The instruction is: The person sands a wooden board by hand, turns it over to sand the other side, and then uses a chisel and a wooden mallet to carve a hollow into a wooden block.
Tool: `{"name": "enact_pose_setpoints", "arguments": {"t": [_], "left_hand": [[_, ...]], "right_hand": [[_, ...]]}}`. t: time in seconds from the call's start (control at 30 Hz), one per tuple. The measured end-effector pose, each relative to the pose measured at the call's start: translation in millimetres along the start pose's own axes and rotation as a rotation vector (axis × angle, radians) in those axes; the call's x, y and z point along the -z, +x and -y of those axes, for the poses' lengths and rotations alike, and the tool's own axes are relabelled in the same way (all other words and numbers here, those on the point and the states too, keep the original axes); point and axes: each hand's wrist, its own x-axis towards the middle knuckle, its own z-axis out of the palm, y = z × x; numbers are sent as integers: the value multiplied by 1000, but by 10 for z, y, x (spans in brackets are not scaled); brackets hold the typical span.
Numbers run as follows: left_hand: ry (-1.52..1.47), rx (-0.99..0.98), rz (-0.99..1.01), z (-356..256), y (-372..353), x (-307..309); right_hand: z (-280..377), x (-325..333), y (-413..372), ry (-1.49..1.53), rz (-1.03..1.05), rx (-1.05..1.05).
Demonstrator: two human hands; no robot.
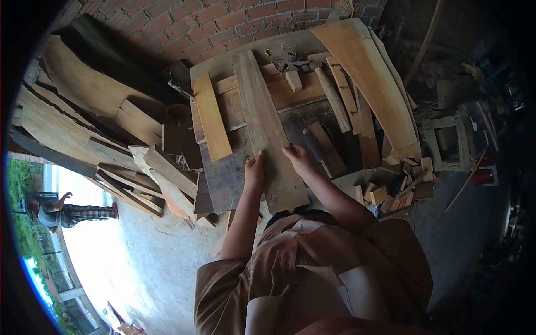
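Note:
A long brown board runs from near my body up over the workbench. My left hand is closed on its left edge, with the thumb on top. On the right edge my right hand grips the same board, thumb also on the upper face. The fingers under the board are hidden. Left of the board lies a shorter yellowish plank. To its right are a dark block, a rounded wooden piece and a metal clamp part.
A wide slab leans over the bench's right side. Small offcuts are heaped at the lower right. Large curved slabs are stacked at the left. A brick wall stands behind. Another person is outside at far left.

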Motion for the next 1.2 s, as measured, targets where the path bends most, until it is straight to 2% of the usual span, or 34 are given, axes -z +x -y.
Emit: {"name": "enact_pose_setpoints", "arguments": {"t": [0.07,0.27,0.33,0.4,0.47,0.57,0.63,0.7,0.73,0.83,0.9,1.17,1.2], "left_hand": [[301,-260,-115,87,114,79],[596,-330,-214,-43,-7,180],[586,-377,-224,-19,-72,215],[576,-425,-230,-8,-70,259],[384,-528,-203,59,-26,343],[309,-598,-191,43,11,489],[392,-544,-220,-59,-47,576],[301,-658,-223,-97,-24,641],[302,-658,-224,-117,3,690],[373,-634,-276,-133,139,877],[458,-550,-323,-72,274,1016],[457,-594,-327,99,536,1301],[521,-521,-329,86,525,1326]], "right_hand": [[1,-82,-10,17,-28,39],[285,-216,-135,-249,-26,32],[278,-286,-195,-128,-79,149],[264,-355,-213,-124,-84,165],[208,-413,-225,-122,-86,170],[183,-515,-140,-173,-6,230],[221,-599,-116,-132,74,166],[193,-664,-47,-225,112,175],[167,-697,-27,-319,149,186],[96,-777,-79,-308,66,188],[90,-719,-119,-308,55,184],[-69,20,-252,-377,-182,157],[-68,105,-283,-362,-231,165]]}}
